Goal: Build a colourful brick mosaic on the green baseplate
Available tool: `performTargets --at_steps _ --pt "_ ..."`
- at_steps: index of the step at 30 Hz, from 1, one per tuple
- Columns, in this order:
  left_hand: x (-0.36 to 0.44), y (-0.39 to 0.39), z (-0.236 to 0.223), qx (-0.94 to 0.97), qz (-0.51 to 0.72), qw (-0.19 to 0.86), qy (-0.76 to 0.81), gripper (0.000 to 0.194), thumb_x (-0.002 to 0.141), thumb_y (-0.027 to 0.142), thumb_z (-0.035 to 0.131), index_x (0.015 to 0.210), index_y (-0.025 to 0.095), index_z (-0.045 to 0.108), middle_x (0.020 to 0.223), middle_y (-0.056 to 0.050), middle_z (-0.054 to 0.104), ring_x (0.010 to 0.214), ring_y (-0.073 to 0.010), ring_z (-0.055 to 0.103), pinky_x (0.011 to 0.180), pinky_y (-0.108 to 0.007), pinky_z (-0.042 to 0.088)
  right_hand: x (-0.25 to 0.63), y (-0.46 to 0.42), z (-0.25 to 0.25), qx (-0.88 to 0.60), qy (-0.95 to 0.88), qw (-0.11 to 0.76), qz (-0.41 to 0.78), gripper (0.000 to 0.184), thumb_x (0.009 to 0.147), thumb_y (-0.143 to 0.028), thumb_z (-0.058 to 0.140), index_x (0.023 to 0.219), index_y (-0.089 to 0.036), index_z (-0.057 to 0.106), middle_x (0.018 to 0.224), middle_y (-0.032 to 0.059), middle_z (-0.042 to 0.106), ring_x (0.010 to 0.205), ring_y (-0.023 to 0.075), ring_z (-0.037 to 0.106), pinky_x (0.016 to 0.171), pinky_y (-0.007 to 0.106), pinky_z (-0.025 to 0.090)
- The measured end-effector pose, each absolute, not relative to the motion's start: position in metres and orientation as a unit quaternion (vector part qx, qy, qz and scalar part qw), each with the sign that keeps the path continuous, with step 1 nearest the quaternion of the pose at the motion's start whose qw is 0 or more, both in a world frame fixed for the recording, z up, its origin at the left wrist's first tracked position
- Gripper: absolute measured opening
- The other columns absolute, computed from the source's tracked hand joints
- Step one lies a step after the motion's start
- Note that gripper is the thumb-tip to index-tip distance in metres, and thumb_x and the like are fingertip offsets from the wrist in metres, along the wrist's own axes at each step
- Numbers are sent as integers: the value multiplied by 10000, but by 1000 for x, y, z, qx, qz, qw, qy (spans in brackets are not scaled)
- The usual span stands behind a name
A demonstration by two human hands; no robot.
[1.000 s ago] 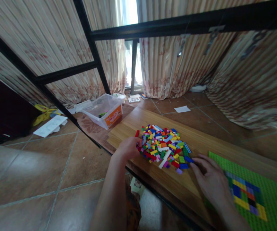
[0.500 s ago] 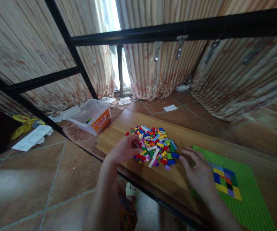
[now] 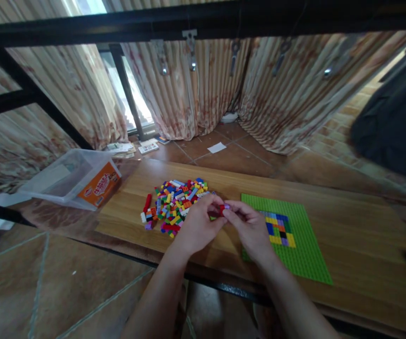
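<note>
My left hand [image 3: 203, 223] and my right hand [image 3: 247, 223] meet in front of me, fingertips pinched together. Between the left fingers is a small red building brick [image 3: 221, 210]. A purple building brick [image 3: 227, 206] touches or sits beside it at my right fingertips; whether they are joined I cannot tell. Left of the hands lies a heap of mixed coloured bricks [image 3: 179, 200], partly hidden by my left hand. Right of them is a green baseplate [image 3: 308, 242], bearing a patch of multicoloured bricks [image 3: 279, 230]. My right hand covers part of the plate's left side.
The wooden tabletop [image 3: 358, 240] carries the bricks and plate. A clear plastic bin [image 3: 68, 176] with an orange label stands at the left end. Black metal bars [image 3: 118, 29] cross above, with clips hanging down. A dark object [image 3: 396, 113] stands at the right.
My left hand has left the heap and come to my right hand, with a red brick now between them. The view has turned right, and the dark object has come into sight.
</note>
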State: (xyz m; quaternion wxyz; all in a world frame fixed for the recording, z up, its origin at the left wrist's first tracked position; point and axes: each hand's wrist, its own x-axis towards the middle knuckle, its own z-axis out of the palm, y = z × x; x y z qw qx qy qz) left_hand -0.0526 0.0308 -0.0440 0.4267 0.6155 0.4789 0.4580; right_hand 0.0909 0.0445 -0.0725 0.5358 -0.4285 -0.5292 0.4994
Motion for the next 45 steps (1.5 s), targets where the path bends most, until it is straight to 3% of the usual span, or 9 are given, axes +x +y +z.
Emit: performTargets --at_steps 3,7,13,19,29,45 --pt "-51 31 -42 556 480 515 442 266 755 202 706 1003 173 612 919 -32 672 817 -152 653 725 -257 530 99 44 -74 -411 -512 547 520 254 709 -391 792 906 -238 745 803 7 734 721 150 650 668 299 555" --pt "-47 29 -36 501 470 574 446 160 811 290 669 910 163 659 795 -16 671 720 -138 632 656 -244 512 107 41 -74 -393 -503 545 544 245 733 -347 787 961 -264 750 785 -9 725 692 131 637 669 293 556" --pt "-38 32 -41 548 495 514 437 123 851 265 623 904 161 663 845 -27 682 774 -144 622 749 -263 508 107 39 -69 -413 -521 572 481 223 733 -332 787 941 -262 748 772 -20 706 667 124 617 655 288 540" --pt "-26 30 -48 575 508 484 421 121 918 270 544 966 166 583 947 -45 663 828 -148 619 752 -259 507 109 36 -67 -443 -573 574 382 158 779 -316 751 921 -247 750 866 10 705 767 138 624 685 276 522" --pt "-23 27 -53 586 498 457 447 71 926 225 503 931 167 544 830 -19 607 728 -135 582 688 -247 489 107 36 -70 -426 -520 574 467 152 794 -326 731 918 -248 769 764 -2 723 633 120 629 609 256 538" --pt "-27 27 -54 582 493 461 454 83 930 223 496 881 167 532 775 -4 565 689 -128 560 666 -252 475 102 37 -79 -426 -474 560 529 181 801 -369 729 923 -246 777 735 3 727 635 120 612 628 259 516"
